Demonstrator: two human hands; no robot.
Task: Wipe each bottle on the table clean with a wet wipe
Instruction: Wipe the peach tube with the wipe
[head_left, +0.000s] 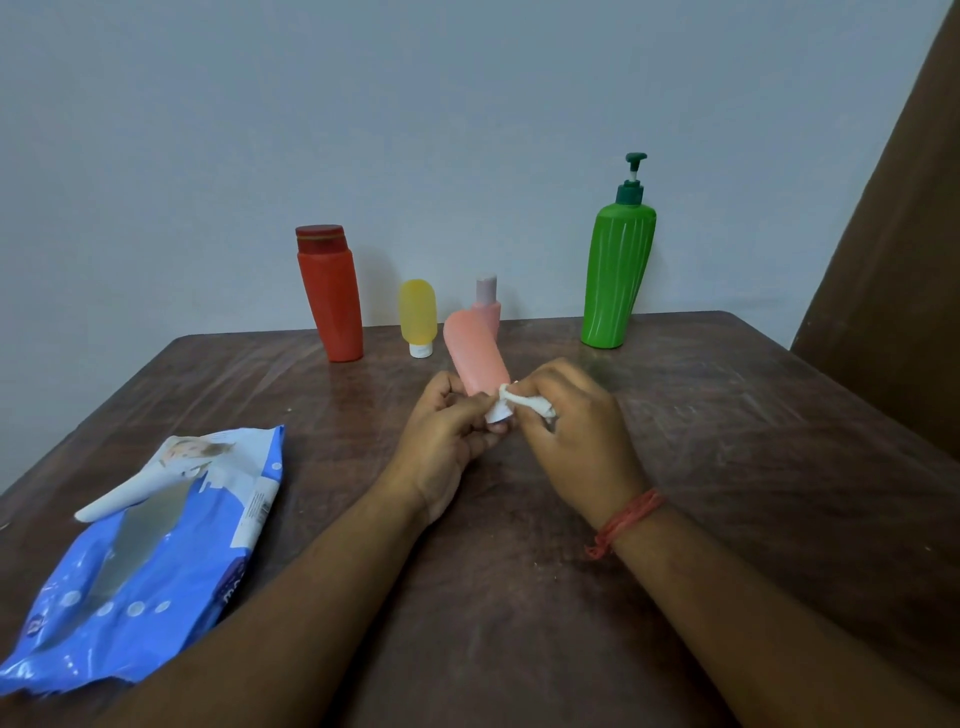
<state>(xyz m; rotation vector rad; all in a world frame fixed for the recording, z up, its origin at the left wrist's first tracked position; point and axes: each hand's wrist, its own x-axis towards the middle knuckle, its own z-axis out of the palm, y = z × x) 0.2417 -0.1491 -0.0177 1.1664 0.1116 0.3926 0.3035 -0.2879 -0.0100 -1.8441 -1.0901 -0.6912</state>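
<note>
Down at the near left corner of the table (727, 415) lies the blue wet-wipe pack (140, 566), its white flap peeled up and the opening showing. Both forearms reach in over the near edge, the right wrist wearing a red thread band (626, 519). And here's the action, mid-table: the left hand (447, 441) has its fingers curled round the cap end of a salmon-pink tube bottle (475, 353), holding it off the table, tilted so its rounded end points up and away towards the far edge. The right hand (571, 431) pinches a bunched white wet wipe (524, 402) and has it pressed right against the bottle's white cap, just beside the left fingertips. Along the far edge, by the wall, the others stand in a row: a red bottle (331, 301) with a darker red cap on the left, a small yellow bottle (417, 317) standing on its white cap, a pink bottle (488, 304) partly hidden behind the held one, and a tall green pump bottle (618, 270) towards the far right corner. A brown curtain (893, 260) hangs beyond the right edge.
</note>
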